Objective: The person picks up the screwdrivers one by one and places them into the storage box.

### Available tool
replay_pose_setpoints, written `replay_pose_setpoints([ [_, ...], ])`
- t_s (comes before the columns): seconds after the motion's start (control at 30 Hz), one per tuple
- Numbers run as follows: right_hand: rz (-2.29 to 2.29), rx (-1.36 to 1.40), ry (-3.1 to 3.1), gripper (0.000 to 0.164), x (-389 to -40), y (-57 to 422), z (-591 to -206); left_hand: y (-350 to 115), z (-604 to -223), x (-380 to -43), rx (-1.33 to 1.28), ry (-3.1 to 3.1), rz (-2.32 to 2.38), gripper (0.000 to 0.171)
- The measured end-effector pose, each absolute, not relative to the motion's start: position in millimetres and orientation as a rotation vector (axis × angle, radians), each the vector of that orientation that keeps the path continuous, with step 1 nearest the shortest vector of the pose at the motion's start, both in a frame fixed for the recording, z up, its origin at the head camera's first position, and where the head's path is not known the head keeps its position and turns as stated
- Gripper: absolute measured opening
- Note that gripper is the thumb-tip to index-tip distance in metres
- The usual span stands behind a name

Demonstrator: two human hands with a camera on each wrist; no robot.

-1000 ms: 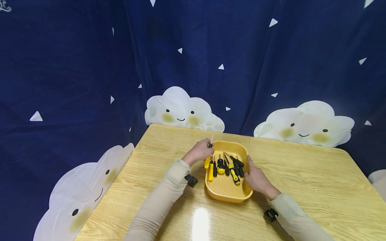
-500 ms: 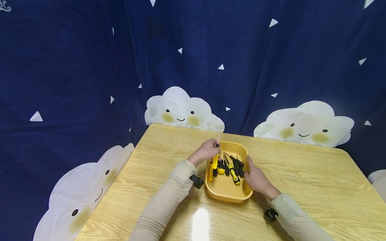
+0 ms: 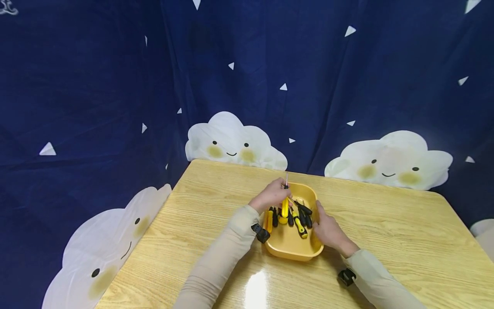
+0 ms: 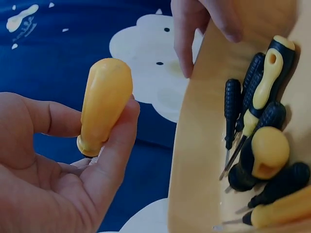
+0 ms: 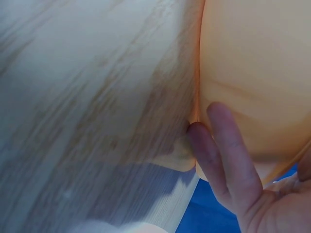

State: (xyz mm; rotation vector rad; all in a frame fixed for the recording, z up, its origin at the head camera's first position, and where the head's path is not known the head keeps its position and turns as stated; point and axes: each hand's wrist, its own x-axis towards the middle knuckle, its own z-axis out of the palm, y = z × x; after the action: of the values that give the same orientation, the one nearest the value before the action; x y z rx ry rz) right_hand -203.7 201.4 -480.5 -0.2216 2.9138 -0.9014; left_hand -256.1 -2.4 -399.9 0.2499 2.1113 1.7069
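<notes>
A yellow-handled screwdriver [image 3: 285, 208] is pinched between the thumb and fingers of my left hand [image 3: 272, 194]. It is held over the yellow plastic basin [image 3: 291, 244], metal shaft pointing away and handle toward me. My right hand [image 3: 329, 230] holds the basin's right rim, with fingers outside and thumb inside. Inside lie several screwdrivers: a long yellow-and-black one [image 3: 299, 225], a stubby one [image 4: 270, 151], another with a yellow handle [image 3: 269, 221] and several with black handles [image 4: 232, 104]. The left hand covers part of the basin's far left side in the head view.
The basin stands on a light wooden table [image 3: 216, 189]. Behind the table and on its left hangs a dark blue curtain [image 3: 247, 86] printed with white clouds. Black wrist cameras [image 3: 260, 233] are strapped to both forearms.
My left hand has moved right with the screwdriver, from the basin's left rim to over its middle. The right hand stays on the rim, and the basin has not moved.
</notes>
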Motion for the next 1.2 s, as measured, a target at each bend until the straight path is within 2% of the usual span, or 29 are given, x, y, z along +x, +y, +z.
replay_pose_setpoints([
  [0.27, -0.870, -0.216, 2.929, 0.072, -204, 202, -480, 9, -409, -259, 0.216, 2.101, 1.693, 0.022],
  [0.53, -0.891, -0.194, 2.912, 0.072, -204, 203, -480, 21, -419, -260, 0.209, 2.098, 1.669, 0.008],
  [0.73, -0.914, -0.185, 2.888, 0.071, -204, 202, -479, 27, -422, -261, 0.227, 2.077, 1.627, 0.011],
  [1.2, -0.903, -0.209, 2.921, 0.071, -204, 203, -480, 36, -438, -263, 0.199, 2.053, 1.608, 0.006],
])
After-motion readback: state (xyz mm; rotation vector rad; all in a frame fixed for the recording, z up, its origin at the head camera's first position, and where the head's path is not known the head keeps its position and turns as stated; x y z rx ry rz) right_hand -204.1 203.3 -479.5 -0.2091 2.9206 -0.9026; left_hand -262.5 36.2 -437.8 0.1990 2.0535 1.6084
